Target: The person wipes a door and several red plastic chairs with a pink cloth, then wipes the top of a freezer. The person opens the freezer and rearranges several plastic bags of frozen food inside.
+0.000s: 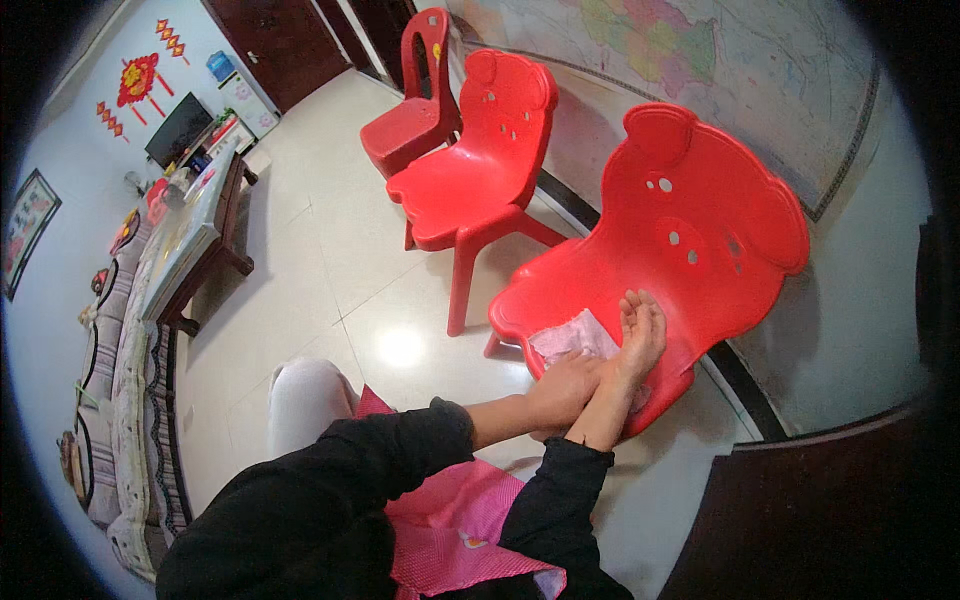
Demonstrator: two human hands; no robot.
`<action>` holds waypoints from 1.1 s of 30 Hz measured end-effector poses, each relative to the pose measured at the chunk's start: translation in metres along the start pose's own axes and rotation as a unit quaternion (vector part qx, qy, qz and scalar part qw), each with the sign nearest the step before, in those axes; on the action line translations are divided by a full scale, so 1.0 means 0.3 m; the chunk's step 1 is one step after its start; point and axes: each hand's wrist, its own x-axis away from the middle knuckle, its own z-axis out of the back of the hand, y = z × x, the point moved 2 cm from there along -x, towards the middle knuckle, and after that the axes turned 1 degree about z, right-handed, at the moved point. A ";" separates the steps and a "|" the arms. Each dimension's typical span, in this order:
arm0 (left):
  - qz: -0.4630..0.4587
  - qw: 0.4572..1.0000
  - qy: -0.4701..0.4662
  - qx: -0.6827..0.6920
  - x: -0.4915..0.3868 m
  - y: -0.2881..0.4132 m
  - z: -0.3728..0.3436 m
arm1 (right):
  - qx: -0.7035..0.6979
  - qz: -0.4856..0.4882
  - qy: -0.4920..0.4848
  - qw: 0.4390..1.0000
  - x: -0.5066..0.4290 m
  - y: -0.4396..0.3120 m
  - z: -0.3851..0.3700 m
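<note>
A pale pink cloth [574, 337] lies on the front of the seat of the nearest red plastic chair [697, 217], partly hidden by my hands. My left hand [566, 390] is over the cloth's near edge and against my right wrist; its fingers are mostly hidden, so its hold is unclear. Palm up above the seat, my right hand [641, 330] has nothing in it, its fingers loosely extended. Both black sleeves end above the wrists. A pink checked apron [465, 532] covers my front.
Two more red chairs [465, 187] [409, 124] stand beyond along the wall, under a large map [652, 45]. At left are a long low table [187, 240] and a sofa [135, 420] with a striped cover. A dark wooden edge [810, 502] rises at lower right.
</note>
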 end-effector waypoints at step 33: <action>0.179 0.467 0.044 0.865 0.117 -0.614 0.532 | 0.242 -0.003 -0.236 0.941 0.336 0.310 -0.578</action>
